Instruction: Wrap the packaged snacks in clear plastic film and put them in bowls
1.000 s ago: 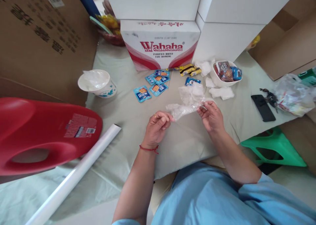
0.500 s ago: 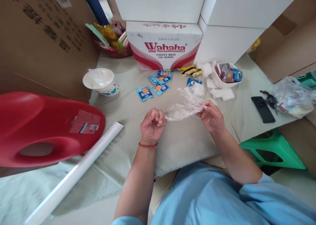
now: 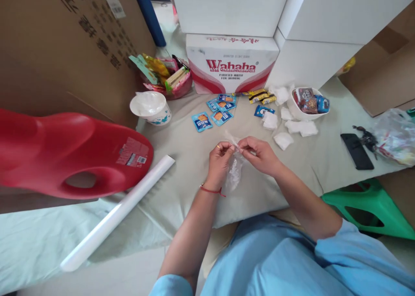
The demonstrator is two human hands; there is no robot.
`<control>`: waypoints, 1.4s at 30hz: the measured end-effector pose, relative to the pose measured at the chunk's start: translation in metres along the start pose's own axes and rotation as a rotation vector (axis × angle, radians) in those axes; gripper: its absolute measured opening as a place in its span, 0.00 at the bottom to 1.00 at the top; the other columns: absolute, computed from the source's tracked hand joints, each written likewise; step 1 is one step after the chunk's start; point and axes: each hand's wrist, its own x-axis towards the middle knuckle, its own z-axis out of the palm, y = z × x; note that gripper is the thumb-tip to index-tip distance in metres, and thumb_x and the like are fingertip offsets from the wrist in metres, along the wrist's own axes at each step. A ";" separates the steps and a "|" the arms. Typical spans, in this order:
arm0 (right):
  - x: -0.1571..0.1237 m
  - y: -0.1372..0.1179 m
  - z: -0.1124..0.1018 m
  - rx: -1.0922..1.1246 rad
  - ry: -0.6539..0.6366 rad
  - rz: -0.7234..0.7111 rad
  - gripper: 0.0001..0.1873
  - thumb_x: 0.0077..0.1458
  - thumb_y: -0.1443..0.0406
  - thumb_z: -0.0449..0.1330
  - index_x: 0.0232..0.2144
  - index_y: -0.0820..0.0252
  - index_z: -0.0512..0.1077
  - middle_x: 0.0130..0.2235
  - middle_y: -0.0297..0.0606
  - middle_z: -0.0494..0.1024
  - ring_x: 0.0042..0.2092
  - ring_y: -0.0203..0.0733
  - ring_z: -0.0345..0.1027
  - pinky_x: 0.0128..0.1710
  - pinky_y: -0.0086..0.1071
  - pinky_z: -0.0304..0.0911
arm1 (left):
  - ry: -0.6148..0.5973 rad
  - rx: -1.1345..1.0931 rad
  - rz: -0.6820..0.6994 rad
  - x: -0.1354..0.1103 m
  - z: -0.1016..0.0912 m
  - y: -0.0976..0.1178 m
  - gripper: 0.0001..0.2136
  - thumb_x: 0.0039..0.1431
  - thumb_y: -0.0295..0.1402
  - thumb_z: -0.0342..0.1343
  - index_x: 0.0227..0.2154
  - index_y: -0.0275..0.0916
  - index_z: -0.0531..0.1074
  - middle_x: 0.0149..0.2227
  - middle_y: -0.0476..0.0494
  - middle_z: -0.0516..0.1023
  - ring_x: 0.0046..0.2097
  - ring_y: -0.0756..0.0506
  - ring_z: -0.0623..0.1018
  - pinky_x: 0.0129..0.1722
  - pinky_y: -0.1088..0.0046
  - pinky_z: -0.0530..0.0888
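Above the front part of the table, a crumpled clear plastic bag (image 3: 234, 175) hangs between my hands. My left hand (image 3: 221, 159) pinches its gathered upper part between thumb and fingers. Close against it, my right hand (image 3: 257, 154) pinches the same part from the other side. Beyond my hands lie several blue snack packets (image 3: 222, 117) and yellow-and-black packets (image 3: 258, 95). To the right are folded white tissues (image 3: 302, 127), and a single tissue (image 3: 283, 140) lies nearest my right hand. A white bowl (image 3: 293, 107) of wrapped snacks stands behind them.
At left are a paper cup (image 3: 158, 114) with plastic in it, a snack basket (image 3: 185, 86), a red plastic piece (image 3: 106, 157) and a white roll (image 3: 119, 211). A Wahaha carton (image 3: 231, 82) stands at the back. A phone (image 3: 356, 151) and a filled plastic bag (image 3: 397, 136) lie right.
My hands have come together and the plastic is now bunched between them, hanging down. A tissue now lies separately to their right. Another person's hand at the snack basket is gone from view.
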 end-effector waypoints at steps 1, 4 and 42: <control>-0.002 0.000 0.000 -0.015 -0.001 -0.011 0.07 0.63 0.58 0.63 0.35 0.53 0.78 0.36 0.36 0.79 0.37 0.41 0.71 0.40 0.34 0.64 | 0.019 0.004 -0.001 -0.001 0.000 0.000 0.20 0.50 0.52 0.72 0.30 0.41 0.74 0.31 0.51 0.76 0.34 0.50 0.73 0.39 0.73 0.70; -0.008 0.000 -0.001 -0.028 -0.003 -0.025 0.06 0.64 0.59 0.62 0.36 0.52 0.78 0.37 0.37 0.80 0.38 0.41 0.71 0.41 0.34 0.65 | 0.032 0.028 -0.026 -0.010 0.002 0.001 0.19 0.59 0.53 0.65 0.32 0.40 0.77 0.32 0.49 0.78 0.35 0.49 0.74 0.39 0.72 0.70; 0.020 0.034 -0.010 0.637 -0.080 0.618 0.27 0.40 0.51 0.79 0.39 0.56 0.77 0.34 0.35 0.82 0.31 0.35 0.72 0.31 0.29 0.69 | 0.082 -0.207 -0.229 -0.032 -0.073 0.040 0.21 0.56 0.44 0.72 0.33 0.41 0.63 0.46 0.43 0.83 0.45 0.42 0.86 0.51 0.60 0.81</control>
